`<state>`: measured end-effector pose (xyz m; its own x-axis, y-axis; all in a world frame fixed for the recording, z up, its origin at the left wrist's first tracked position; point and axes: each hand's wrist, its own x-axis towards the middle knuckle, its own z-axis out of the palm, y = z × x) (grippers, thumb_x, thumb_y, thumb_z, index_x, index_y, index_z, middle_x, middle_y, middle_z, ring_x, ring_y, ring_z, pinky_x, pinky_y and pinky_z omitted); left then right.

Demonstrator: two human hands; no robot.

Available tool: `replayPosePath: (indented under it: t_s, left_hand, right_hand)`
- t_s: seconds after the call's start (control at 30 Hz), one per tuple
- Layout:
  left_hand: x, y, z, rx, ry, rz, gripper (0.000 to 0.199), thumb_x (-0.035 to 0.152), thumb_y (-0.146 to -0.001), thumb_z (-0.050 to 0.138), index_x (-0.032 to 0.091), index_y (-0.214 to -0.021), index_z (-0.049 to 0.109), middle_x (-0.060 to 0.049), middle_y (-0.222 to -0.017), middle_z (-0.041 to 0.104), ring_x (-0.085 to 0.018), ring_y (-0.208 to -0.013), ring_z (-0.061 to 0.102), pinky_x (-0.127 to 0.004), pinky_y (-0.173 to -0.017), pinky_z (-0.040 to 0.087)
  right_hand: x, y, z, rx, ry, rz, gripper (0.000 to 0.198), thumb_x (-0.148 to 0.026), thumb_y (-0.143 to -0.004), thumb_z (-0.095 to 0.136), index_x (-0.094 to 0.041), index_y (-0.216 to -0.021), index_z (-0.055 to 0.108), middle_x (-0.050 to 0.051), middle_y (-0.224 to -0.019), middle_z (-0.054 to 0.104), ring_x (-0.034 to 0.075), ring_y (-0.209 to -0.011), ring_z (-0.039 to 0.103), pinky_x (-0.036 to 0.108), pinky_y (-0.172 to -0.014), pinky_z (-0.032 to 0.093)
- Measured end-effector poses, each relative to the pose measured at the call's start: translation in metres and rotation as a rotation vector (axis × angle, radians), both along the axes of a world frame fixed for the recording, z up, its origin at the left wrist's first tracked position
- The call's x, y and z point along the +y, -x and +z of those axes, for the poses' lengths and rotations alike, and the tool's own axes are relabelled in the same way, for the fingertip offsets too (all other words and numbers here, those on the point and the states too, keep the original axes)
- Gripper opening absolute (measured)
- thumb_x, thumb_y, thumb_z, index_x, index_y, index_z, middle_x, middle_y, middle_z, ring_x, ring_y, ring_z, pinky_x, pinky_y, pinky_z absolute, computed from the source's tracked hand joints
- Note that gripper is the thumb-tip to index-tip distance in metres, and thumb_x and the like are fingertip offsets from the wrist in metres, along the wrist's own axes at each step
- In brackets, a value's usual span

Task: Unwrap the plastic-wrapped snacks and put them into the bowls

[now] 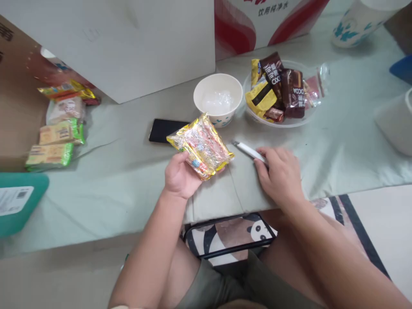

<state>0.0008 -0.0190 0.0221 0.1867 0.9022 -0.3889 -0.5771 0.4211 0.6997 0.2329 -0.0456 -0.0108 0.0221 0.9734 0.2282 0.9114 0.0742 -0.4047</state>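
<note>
My left hand is closed on a snack packet with yellow edges and a shiny clear front, its thumb on top and its other fingers underneath. The packet is held tilted above the table, hiding one end of a black phone. My right hand rests on the cloth, its fingers round the near end of a slim white pen-like tool with a grey tip. That tip points towards the packet. Just beyond stands a paper bowl with translucent, crumpled-looking stuff inside.
A clear plastic bowl holds brown and yellow wrapped snacks. Cartons line the back. Several snack packs lie at left near a green container. Paper cups stand at right. The table edge runs beneath my forearms.
</note>
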Motion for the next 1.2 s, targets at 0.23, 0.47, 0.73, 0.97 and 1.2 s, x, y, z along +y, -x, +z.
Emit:
replayPosePath:
  t_s: [0.23,0.47,0.73,0.97,1.2]
  left_hand:
    - [-0.002,-0.003,-0.004,0.023,-0.08,0.001,0.067,0.057,-0.08,0.068,0.026,-0.138,0.058,-0.011,-0.138,0.068,-0.041,-0.135,0.059,-0.06,-0.102,0.058]
    - [-0.007,-0.012,-0.014,0.089,-0.147,-0.067,0.069,0.06,-0.076,0.073,0.025,-0.134,0.06,-0.01,-0.137,0.069,-0.037,-0.137,0.059,-0.052,-0.105,0.057]
    - [-0.004,0.015,0.018,0.113,-0.299,0.325,0.053,0.062,-0.09,0.054,0.027,-0.128,0.064,-0.009,-0.134,0.07,-0.036,-0.134,0.06,-0.055,-0.103,0.057]
    - [-0.013,0.006,0.0,0.155,-0.229,0.244,0.046,0.048,-0.084,0.058,0.027,-0.125,0.063,-0.009,-0.127,0.07,-0.033,-0.133,0.06,-0.053,-0.11,0.052]
    - [-0.023,0.01,-0.031,0.829,-0.642,0.221,0.06,0.044,-0.077,0.075,0.028,-0.131,0.052,-0.01,-0.148,0.053,-0.03,-0.143,0.049,-0.05,-0.119,0.041]
  right_hand:
    - [-0.006,0.016,0.018,0.547,0.026,0.136,0.027,-0.03,-0.103,0.042,-0.021,-0.111,0.066,0.004,-0.084,0.072,0.02,-0.077,0.068,0.034,-0.072,0.053]
    - [0.001,0.043,0.027,0.52,-0.194,0.285,0.023,-0.023,-0.1,0.052,-0.022,-0.112,0.072,0.005,-0.092,0.075,0.017,-0.08,0.07,0.03,-0.073,0.056]
    - [-0.007,0.034,0.015,0.464,-0.139,0.334,0.024,-0.021,-0.099,0.057,-0.023,-0.106,0.079,0.005,-0.092,0.075,0.016,-0.078,0.071,0.029,-0.069,0.055]
    - [0.015,0.005,0.011,0.267,-0.3,0.003,0.021,-0.025,-0.095,0.059,-0.023,-0.106,0.076,0.008,-0.095,0.071,0.021,-0.084,0.067,0.037,-0.076,0.054]
    - [0.01,0.015,0.005,0.15,-0.221,0.074,0.02,-0.024,-0.093,0.056,-0.022,-0.104,0.072,0.01,-0.101,0.07,0.028,-0.098,0.064,0.046,-0.09,0.047]
